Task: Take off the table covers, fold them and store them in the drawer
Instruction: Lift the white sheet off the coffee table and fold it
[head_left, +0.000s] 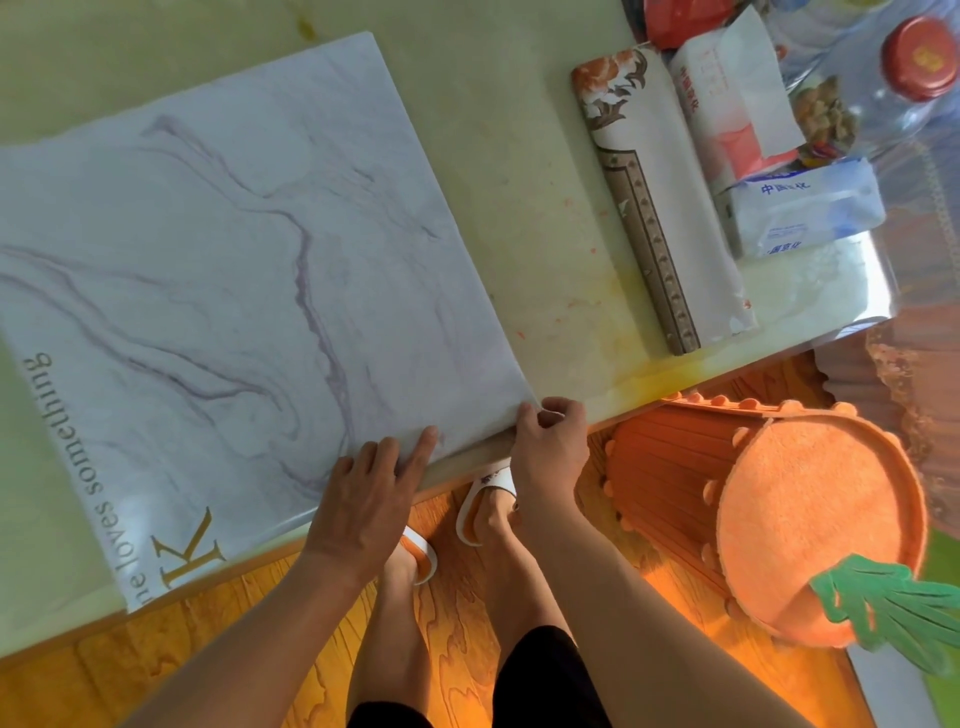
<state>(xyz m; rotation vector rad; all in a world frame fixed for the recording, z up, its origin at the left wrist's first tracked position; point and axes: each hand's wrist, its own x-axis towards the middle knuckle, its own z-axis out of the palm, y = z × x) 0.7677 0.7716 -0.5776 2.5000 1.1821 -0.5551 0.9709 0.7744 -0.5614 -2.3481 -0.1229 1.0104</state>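
Note:
A white marble-patterned table cover with gold lettering lies flat and skewed on the pale yellow-green table. My left hand rests on its near edge with fingers spread flat. My right hand pinches the cover's near right corner at the table's front edge. A second cover, folded into a long strip with a floral and brown border print, lies on the table to the right.
Tissue packs, a red-lidded plastic jar and snacks crowd the table's far right corner. An orange carrot-shaped stool stands on the wooden floor just right of my legs. My slippered feet are under the table edge.

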